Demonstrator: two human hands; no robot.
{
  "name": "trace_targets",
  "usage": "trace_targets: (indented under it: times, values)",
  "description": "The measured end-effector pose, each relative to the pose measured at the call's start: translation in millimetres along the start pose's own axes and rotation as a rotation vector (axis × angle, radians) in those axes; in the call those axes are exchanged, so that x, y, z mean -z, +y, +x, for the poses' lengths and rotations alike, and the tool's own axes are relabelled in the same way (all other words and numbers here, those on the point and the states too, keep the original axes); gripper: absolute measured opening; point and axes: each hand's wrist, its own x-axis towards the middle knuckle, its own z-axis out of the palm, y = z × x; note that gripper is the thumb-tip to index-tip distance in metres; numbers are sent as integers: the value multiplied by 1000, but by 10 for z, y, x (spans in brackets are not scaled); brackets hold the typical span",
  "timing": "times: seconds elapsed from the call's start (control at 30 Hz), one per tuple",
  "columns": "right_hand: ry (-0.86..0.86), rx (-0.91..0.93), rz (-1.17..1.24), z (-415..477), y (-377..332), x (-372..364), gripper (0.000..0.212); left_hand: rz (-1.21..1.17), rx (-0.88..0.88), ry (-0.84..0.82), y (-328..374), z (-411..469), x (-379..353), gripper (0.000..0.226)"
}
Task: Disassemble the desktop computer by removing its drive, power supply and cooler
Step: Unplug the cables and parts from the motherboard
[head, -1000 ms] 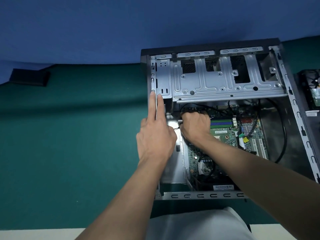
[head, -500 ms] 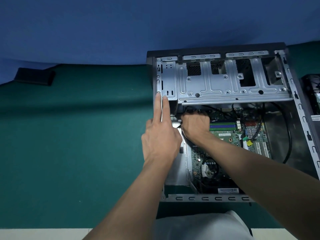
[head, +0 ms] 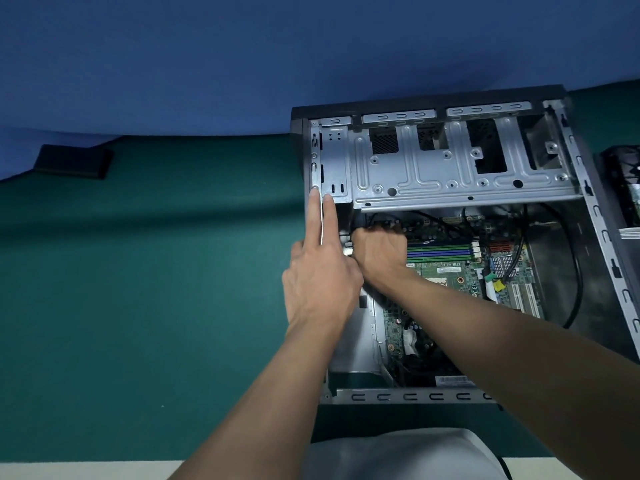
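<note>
1. The desktop computer (head: pixel 415 396) lies open on its side on the green table (head: pixel 138 289), right in front of you. Its long axis runs away from you, and the drive cage (head: pixel 433 174) spans the far end from left to right.
2. Your left hand (head: pixel 320 289) is flat and relaxed. Two straight fingers (head: pixel 313 216) press on the left rim of the case at the near-left corner of the cage, so it braces and holds nothing.
3. Your right hand (head: pixel 379 252) is inside the case, just beside the left one. It is balled up at the far-left corner of the motherboard (head: pixel 457 282), tight under the lip of the cage.
4. The right hand's fingers are tucked out of sight among the black cables (head: pixel 381 225). You cannot tell whether they grip a plug, a wire or nothing.
5. The right hand is clearly the nearer one to whatever comes loose there. The memory sticks (head: pixel 440 249) sit just to its right.
6. The cage lip hangs over your knuckles, so any pull probably has to come back toward you before it can rise.
7. No drive, power supply or cooler can be made out for certain inside the case.
8. A dark part (head: pixel 623 181) lies outside the case on the right, cut off by the picture's edge.
</note>
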Motion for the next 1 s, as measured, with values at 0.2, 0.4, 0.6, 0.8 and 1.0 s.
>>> trace_targets:
  times: [0.2,0.4,0.6,0.8,1.0]
  values:
    - [-64,-9,-66,-18,-66,11,18,-4,-3,15,-2,-2,-15,83]
    - [-92,-69,-134,7,-145,-50,15,17,-8,22,-5,2,-29,84]
    - [-75,-32,-171,-27,-162,-41,15,22,-18,38,-7,8,-35,81]
    - [2,76,-75,-251,-73,224,14,29,-34,40,-19,7,-16,81]
    - [130,82,39,-740,372,685,12,233,-85,56,-22,-9,6,84]
